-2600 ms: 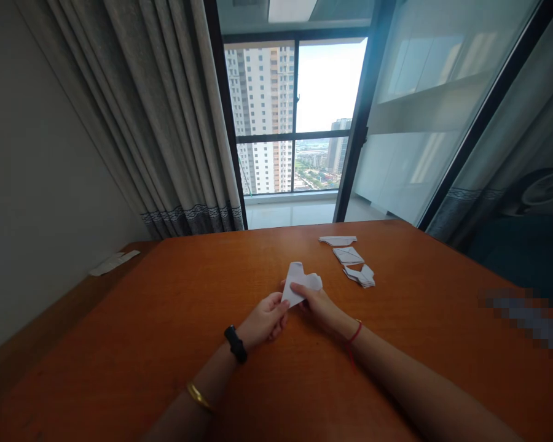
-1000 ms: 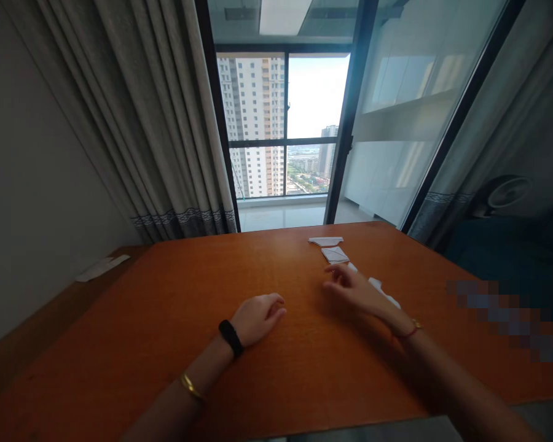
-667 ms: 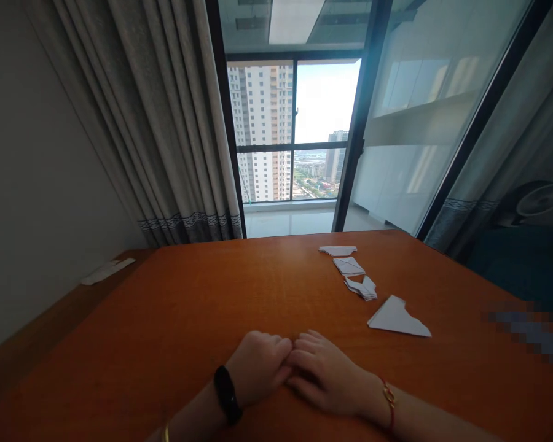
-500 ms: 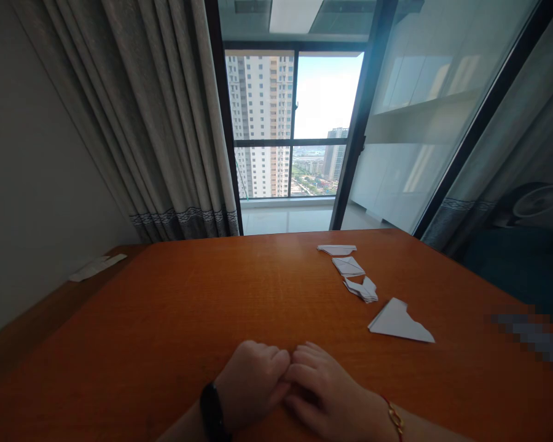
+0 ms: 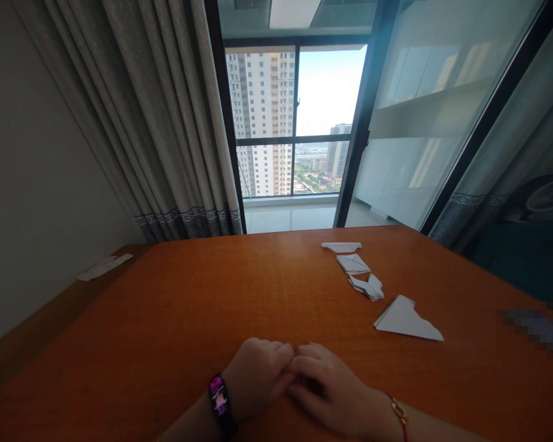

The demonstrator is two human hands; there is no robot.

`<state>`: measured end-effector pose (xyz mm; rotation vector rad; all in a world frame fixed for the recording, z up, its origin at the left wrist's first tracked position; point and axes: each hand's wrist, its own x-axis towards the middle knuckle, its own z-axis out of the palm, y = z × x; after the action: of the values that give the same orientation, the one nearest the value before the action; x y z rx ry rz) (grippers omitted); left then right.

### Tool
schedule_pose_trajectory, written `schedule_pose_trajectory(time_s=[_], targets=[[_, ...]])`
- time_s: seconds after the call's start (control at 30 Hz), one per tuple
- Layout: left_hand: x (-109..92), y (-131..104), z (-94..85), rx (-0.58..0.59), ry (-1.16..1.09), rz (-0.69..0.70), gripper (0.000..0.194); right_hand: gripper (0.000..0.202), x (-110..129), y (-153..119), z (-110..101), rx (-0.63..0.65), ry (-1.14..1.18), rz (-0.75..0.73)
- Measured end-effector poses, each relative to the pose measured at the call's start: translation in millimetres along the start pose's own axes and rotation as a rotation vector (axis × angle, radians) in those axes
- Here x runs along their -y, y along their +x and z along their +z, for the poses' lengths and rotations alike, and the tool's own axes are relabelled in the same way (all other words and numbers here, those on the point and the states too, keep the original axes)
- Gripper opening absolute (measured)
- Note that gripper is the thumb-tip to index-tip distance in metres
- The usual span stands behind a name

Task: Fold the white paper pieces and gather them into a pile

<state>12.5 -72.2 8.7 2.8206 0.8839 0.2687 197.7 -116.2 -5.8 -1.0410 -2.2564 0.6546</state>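
Note:
My left hand (image 5: 260, 371) rests at the near edge of the wooden table with its fingers curled in, a black smart band (image 5: 219, 396) on the wrist. Against its fingertips lie the bent fingers of my right hand (image 5: 329, 383), which wears a red and gold bracelet (image 5: 399, 412). Both hands are closed, and I see no object in either. Nearest to the right hand is a large folded white paper piece (image 5: 408, 320) with a wavy cut edge. Beyond it lie a cut, layered paper piece (image 5: 367, 286), a folded paper square (image 5: 352, 264) and a narrow paper strip (image 5: 341, 247).
The orange-brown table (image 5: 212, 288) reaches toward a glass sliding door. White paper scraps (image 5: 105, 267) lie on the ledge at left. A grey curtain (image 5: 166, 123) hangs behind the table. At right are a fan (image 5: 550, 199) and a pixelated patch on the table.
The view has shifted slightly, so the papers appear a little further right. The band's screen is now lit and turned more into view. My hands remain together.

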Motion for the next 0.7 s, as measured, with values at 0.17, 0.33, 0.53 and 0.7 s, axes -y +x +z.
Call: schedule_pose_trajectory(time_s=[0.17, 0.33, 0.53, 0.7], targets=[[1.1, -0.1, 0.9, 0.007, -0.016, -0.028, 0.012, 0.013, -1.8, 1.6, 1.1, 0.006, 0.012, 0.010], [0.8, 0.5, 0.2, 0.018, -0.035, -0.035, 0.013, 0.014, -0.3, 2.6, -0.9, 0.005, 0.025, 0.025], [0.9, 1.0, -0.9, 0.021, -0.045, -0.049, 0.013, 0.013, 0.2, 4.8, -1.1, 0.013, 0.033, 0.033], [1.3, 1.0, -1.2, 0.027, -0.051, -0.053, 0.015, 0.014, -1.9, 5.4, -0.4, 0.021, 0.033, 0.041]])
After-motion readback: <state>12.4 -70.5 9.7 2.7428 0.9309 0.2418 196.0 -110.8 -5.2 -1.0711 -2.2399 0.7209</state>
